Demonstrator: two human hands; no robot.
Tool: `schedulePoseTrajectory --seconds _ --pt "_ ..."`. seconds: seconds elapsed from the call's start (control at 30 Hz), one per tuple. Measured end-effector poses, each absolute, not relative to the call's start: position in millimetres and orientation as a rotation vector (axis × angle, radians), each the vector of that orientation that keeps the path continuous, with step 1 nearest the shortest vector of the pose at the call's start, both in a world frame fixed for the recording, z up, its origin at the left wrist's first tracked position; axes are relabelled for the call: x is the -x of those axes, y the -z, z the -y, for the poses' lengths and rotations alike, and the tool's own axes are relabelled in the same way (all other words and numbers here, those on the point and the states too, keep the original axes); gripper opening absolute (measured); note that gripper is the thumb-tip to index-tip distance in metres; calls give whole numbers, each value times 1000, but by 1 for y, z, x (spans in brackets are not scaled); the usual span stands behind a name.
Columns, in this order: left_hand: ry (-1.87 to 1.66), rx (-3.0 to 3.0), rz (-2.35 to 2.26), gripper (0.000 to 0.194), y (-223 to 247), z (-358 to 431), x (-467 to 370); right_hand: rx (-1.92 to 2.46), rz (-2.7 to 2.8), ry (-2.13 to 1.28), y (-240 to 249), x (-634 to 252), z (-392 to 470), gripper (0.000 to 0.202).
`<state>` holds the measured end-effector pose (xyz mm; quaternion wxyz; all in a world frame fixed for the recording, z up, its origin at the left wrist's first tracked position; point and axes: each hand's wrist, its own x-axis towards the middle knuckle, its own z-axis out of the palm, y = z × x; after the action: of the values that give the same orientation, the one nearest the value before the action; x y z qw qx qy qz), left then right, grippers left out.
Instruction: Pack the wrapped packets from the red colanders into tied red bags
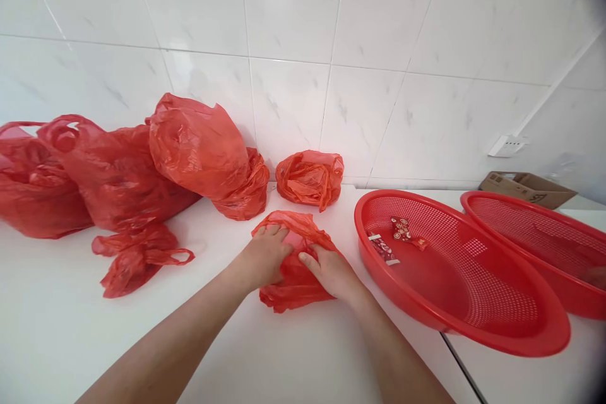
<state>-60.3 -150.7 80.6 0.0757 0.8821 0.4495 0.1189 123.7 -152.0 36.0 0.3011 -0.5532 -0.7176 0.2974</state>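
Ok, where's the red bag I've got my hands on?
The red bag lies on the white counter, centre of the head view, just left of the nearer red basket.

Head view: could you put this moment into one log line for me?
left hand: on small red bag | right hand: on same bag | surface: white counter | right: red basket, two packets inside | behind: more red bags

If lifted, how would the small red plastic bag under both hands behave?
The red bag looks thin and crumpled, so probably floppy, sagging rather than holding shape. It lies low under the left hand and right hand, so likely light. Its glossy film may be somewhat slippery.
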Motion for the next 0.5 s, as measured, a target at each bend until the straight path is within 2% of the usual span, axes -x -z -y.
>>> schedulePoseTrajectory --seconds 0.07,0.13,0.23,0.33,0.4,0.5 --pt "-156 -2676 -1400 42 -69 143 71 1481 1853 -863 -41 -131 151 38" --pt "-36 -2707 -1391 50 -62 141 79 1502 1791 -791 -44 -134 148 31" --pt "-116 -2719 -1293 64 -59 146 84 1314 1811 -553 -42 -129 144 23" --pt "-281 -2726 -1128 73 -61 154 82 1247 2038 -352 -32 -122 140 30" --pt "-364 -2722 -1023 63 -62 158 80 1434 2183 -262 -24 -121 138 35" --pt "-516 -2534 -1052 28 -61 163 80 1657 2270 -222 -16 -123 135 50"
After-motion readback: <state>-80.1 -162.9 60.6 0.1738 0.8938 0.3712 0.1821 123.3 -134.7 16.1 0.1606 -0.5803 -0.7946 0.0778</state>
